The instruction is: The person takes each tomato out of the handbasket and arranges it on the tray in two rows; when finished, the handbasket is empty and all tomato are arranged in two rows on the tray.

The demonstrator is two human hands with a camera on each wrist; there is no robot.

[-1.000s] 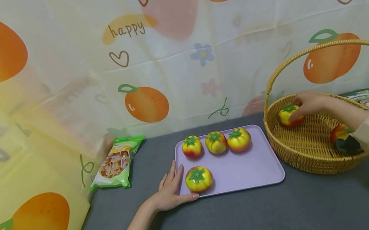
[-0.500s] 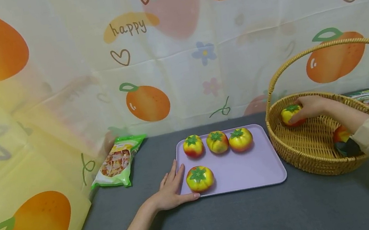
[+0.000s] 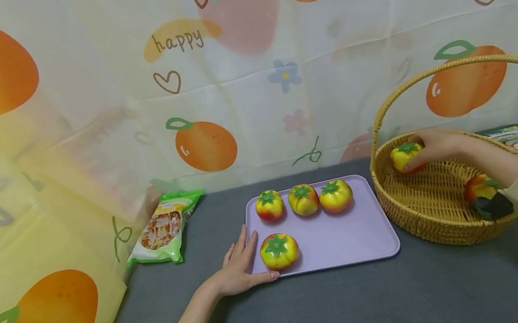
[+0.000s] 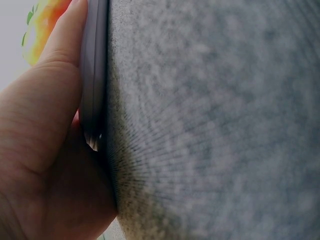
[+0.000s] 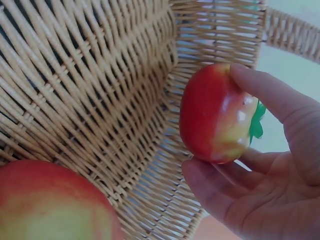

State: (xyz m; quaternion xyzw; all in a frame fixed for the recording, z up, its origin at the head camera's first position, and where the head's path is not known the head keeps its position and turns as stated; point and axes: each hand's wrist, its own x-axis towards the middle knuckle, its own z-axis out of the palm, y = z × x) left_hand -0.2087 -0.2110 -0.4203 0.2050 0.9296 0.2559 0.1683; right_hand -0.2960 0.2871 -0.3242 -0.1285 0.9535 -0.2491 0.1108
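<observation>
Inside the wicker basket (image 3: pixel 436 207), my right hand (image 3: pixel 435 148) pinches a yellow-and-red tomato (image 3: pixel 406 157) with a green star-shaped top. In the right wrist view the thumb lies on one side of the tomato (image 5: pixel 215 115) and the fingers on the other. A second tomato (image 3: pixel 479 187) lies at the basket's right side, partly hidden by a dark strap at the wrist. My left hand (image 3: pixel 237 266) rests with spread fingers at the front left corner of the lilac tray (image 3: pixel 342 238), its thumb along the front rim. One tomato (image 3: pixel 279 251) sits beside that thumb.
Along the tray's back edge stand three more tomatoes (image 3: pixel 303 200) in a row. A green-and-white snack bag (image 3: pixel 165 230) lies left of the tray. Behind the basket is a colourful flat packet (image 3: pixel 514 138). The tall basket handle (image 3: pixel 457 63) arches over the right arm. A printed curtain (image 3: pixel 249 101) hangs behind.
The right hand's grip on the tomato has tightened, and the tomato has risen slightly within the basket. The left hand and the tray have stayed put.
</observation>
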